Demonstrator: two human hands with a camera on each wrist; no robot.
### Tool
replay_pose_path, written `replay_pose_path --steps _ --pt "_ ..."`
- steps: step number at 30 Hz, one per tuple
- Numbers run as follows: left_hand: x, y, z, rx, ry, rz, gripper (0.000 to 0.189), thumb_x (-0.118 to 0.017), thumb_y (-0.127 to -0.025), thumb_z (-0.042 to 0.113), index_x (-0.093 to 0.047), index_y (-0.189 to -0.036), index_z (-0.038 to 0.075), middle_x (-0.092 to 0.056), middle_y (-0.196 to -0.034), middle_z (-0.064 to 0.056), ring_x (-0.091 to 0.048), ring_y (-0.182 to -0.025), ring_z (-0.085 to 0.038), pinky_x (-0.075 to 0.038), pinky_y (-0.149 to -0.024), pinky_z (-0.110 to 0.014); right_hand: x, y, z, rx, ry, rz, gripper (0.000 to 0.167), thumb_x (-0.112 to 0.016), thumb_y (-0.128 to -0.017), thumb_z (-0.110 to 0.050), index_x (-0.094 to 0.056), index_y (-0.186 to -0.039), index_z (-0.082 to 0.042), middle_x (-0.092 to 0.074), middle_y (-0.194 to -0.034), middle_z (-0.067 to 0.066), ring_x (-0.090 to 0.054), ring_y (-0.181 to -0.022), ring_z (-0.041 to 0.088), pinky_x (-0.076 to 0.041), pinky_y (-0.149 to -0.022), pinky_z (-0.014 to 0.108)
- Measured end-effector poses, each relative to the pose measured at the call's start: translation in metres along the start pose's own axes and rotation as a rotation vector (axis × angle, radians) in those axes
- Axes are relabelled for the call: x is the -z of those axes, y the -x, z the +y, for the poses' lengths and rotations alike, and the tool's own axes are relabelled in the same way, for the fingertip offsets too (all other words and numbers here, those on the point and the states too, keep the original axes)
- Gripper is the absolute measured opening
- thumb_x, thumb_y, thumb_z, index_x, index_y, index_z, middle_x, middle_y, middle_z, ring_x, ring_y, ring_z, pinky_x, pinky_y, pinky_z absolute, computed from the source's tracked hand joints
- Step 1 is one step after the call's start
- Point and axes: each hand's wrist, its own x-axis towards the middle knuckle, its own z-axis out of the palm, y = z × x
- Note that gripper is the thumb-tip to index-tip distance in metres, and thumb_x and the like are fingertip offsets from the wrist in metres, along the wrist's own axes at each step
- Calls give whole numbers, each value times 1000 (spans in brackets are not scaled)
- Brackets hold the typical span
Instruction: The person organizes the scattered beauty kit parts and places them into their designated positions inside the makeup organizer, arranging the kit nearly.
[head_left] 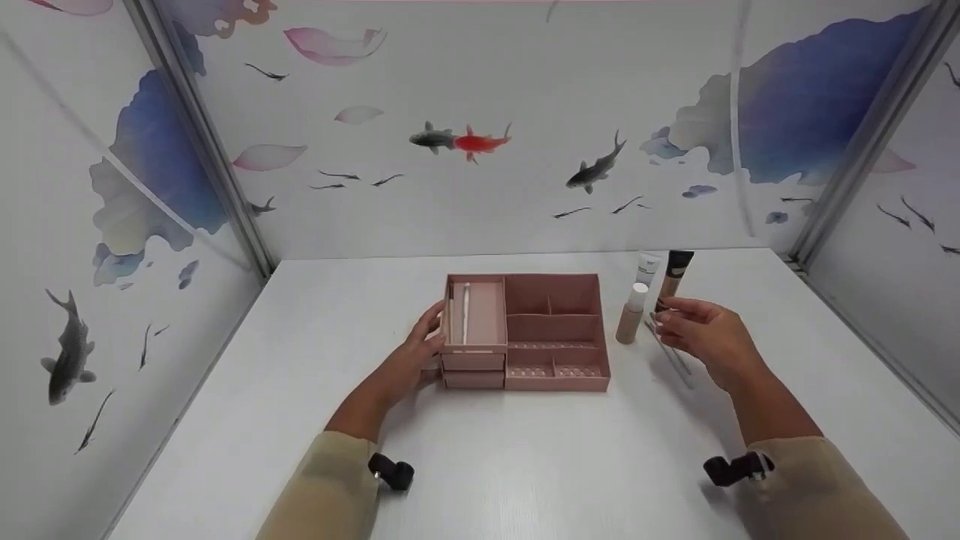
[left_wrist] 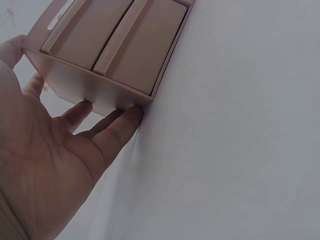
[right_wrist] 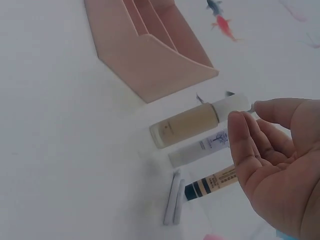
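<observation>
A pink desk organizer (head_left: 553, 296) stands upright, with drawers at its left front and divided compartments on the right. Against its left side rest the extended fingertips of my left hand (head_left: 409, 360); the drawer fronts (left_wrist: 145, 42) show in the left wrist view. My right hand (head_left: 709, 334), fingers loosely bent and holding nothing, hovers by a beige bottle (head_left: 628, 324) with a white cap. Behind stand a white tube (head_left: 647, 268) and a beige tube (head_left: 673, 277) with a black cap. Two thin pale sticks (right_wrist: 173, 200) lie near the fingertips on the table.
In the organizer's top left tray lie a white stick (head_left: 466, 311) and a thinner darker one beside it. The white table (head_left: 525, 465) is enclosed by panels (head_left: 495, 202) printed with fish and petals, joined by metal posts.
</observation>
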Motion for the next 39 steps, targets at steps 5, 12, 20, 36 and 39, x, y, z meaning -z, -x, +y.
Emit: replay_pose_path --steps 5,12,20,36,39 --pt "0 2 -1 -15 11 -4 61 -47 -109 63 -17 -162 64 -9 -181 0 -27 -165 -40 -33 -125 -70 3 -8 12 -59 44 39 68 -73 -103 -39 -50 -160 -10 -67 -141 10 -74 -112 11 -62 -93 20" --pt "0 2 -2 -29 5 -14 62 -47 -109 63 -16 -163 63 -7 -181 0 -26 -165 -41 -31 -126 -71 11 -15 28 -104 148 83 61 -69 -106 -36 -51 -159 -11 -64 -147 17 -72 -109 11 -61 -88 17" --pt "0 2 1 -32 -5 2 62 -48 -108 64 -18 -162 64 -11 -181 0 -29 -164 -40 -33 -125 -70 18 -19 38 -136 221 86 60 -67 -107 -39 -52 -159 -14 -66 -145 14 -72 -114 16 -60 -87 17" --pt "-2 1 1 -24 15 -6 62 -46 -110 61 -15 -164 61 -8 -181 -1 -25 -165 -42 -34 -125 -70 28 -23 50 -141 295 41 56 -68 -107 -31 -55 -156 -8 -68 -146 16 -72 -104 5 -59 -83 16" --pt "-2 1 1 -19 57 -10 61 -47 -111 58 -18 -164 60 -9 -181 -1 -23 -166 -41 -33 -125 -70 28 -22 52 -141 302 32 55 -70 -106 -29 -56 -155 -7 -69 -145 16 -73 -103 5 -59 -83 16"
